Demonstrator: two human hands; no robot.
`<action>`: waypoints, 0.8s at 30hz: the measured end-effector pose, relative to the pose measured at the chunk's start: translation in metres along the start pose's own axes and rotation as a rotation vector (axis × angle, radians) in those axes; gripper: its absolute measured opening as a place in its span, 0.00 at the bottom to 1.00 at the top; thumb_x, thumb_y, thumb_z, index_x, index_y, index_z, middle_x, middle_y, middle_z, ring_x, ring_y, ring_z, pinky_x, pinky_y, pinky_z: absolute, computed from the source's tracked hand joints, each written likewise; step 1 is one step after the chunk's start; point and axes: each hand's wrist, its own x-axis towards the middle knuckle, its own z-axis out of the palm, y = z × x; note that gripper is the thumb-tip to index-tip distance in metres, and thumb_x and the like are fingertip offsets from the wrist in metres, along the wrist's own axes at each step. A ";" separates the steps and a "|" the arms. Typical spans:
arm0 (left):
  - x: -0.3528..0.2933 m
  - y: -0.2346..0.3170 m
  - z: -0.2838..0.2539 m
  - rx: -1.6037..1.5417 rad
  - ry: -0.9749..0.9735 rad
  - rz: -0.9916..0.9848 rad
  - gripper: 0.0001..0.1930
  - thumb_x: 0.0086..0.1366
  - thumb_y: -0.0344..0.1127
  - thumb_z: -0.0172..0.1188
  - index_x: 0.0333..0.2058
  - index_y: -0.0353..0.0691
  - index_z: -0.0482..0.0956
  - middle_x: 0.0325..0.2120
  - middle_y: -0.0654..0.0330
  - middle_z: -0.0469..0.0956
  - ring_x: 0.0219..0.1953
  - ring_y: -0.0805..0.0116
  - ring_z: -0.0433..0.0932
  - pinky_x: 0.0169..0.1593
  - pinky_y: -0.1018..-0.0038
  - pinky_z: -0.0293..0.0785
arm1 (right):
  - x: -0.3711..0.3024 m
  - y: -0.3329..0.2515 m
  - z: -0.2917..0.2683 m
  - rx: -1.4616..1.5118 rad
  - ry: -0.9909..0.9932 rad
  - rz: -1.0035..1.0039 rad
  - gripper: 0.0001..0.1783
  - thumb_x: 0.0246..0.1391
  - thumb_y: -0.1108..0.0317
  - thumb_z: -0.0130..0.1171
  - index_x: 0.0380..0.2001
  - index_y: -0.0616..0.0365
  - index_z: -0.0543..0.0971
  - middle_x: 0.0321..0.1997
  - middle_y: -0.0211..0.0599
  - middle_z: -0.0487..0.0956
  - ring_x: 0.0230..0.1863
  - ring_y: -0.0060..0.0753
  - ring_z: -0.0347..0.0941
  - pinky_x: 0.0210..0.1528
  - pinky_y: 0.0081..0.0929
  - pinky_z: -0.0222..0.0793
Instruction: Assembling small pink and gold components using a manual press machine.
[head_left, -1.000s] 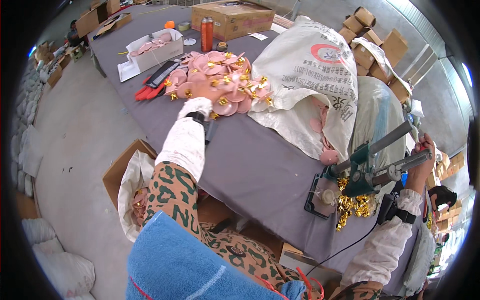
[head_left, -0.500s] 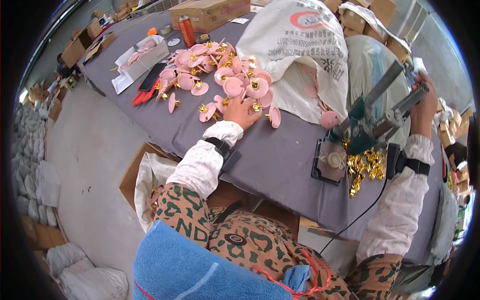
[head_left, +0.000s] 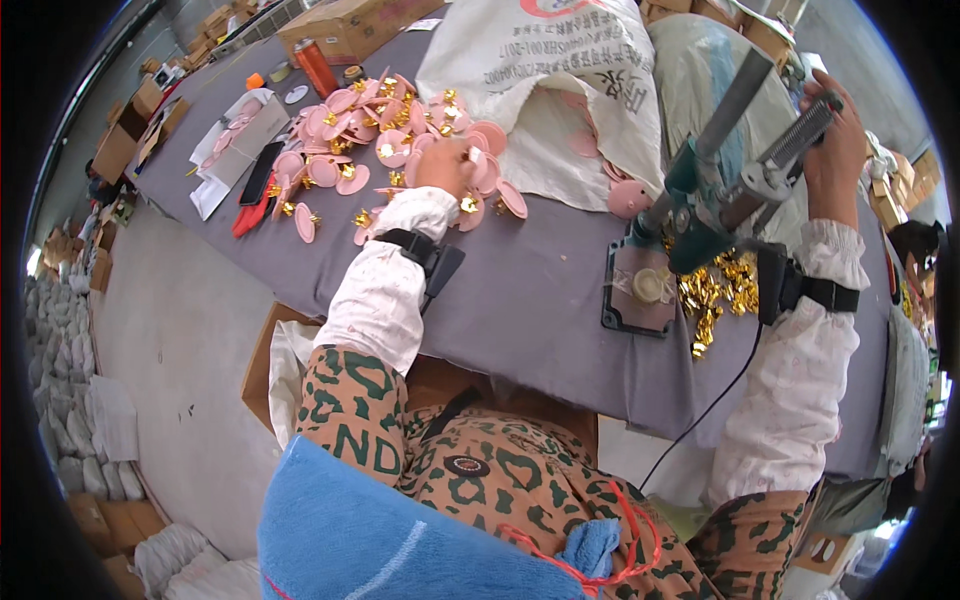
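On the table a heap of round pink discs (head_left: 320, 172) with gold crown-shaped pieces (head_left: 392, 150) spreads toward the back. My left hand (head_left: 443, 167) is at the heap's right side, its fingers curled in against the discs; what lies in them is hidden. A green hand press (head_left: 690, 205) stands to the right, its metal base plate (head_left: 622, 300) carrying a pale round seat (head_left: 648, 287). My right hand (head_left: 836, 140) is raised at the press's spring-wrapped lever (head_left: 800, 135), fingers bent round its upper end. Loose gold crown pieces (head_left: 705, 305) lie beside the base.
A white woven sack (head_left: 540, 80) lies open behind the press, pink pieces at its mouth. To the left are a white box (head_left: 240, 140) of pink discs, a phone (head_left: 262, 172), a red glove (head_left: 250, 218) and an orange can (head_left: 315, 66). A cable (head_left: 700, 425) hangs from my right wrist.
My left hand has gone from spread fingers over the discs to curled fingers. My right hand remains at the lever. The whole view has shifted slightly.
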 end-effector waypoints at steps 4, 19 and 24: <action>-0.026 0.065 -0.024 -0.382 0.150 -0.030 0.24 0.49 0.29 0.65 0.46 0.35 0.70 0.37 0.52 0.79 0.35 0.63 0.79 0.39 0.72 0.76 | 0.016 0.016 -0.024 -0.359 -0.291 -0.406 0.09 0.54 0.77 0.47 0.35 0.64 0.76 0.31 0.34 0.77 0.27 0.24 0.74 0.22 0.17 0.64; -0.084 0.241 0.076 -0.468 -0.417 0.161 0.37 0.44 0.34 0.67 0.53 0.31 0.60 0.34 0.49 0.80 0.38 0.49 0.78 0.44 0.63 0.74 | -0.010 -0.005 0.011 -0.036 -0.044 0.072 0.11 0.46 0.76 0.45 0.32 0.58 0.75 0.20 0.30 0.72 0.14 0.19 0.64 0.11 0.14 0.53; -0.094 0.227 0.058 -0.666 -0.405 0.170 0.43 0.41 0.30 0.68 0.57 0.35 0.57 0.41 0.49 0.76 0.46 0.50 0.72 0.51 0.64 0.69 | -0.072 -0.034 -0.036 -0.560 -0.189 -0.507 0.13 0.56 0.80 0.43 0.41 0.63 0.75 0.37 0.41 0.76 0.34 0.32 0.74 0.33 0.27 0.70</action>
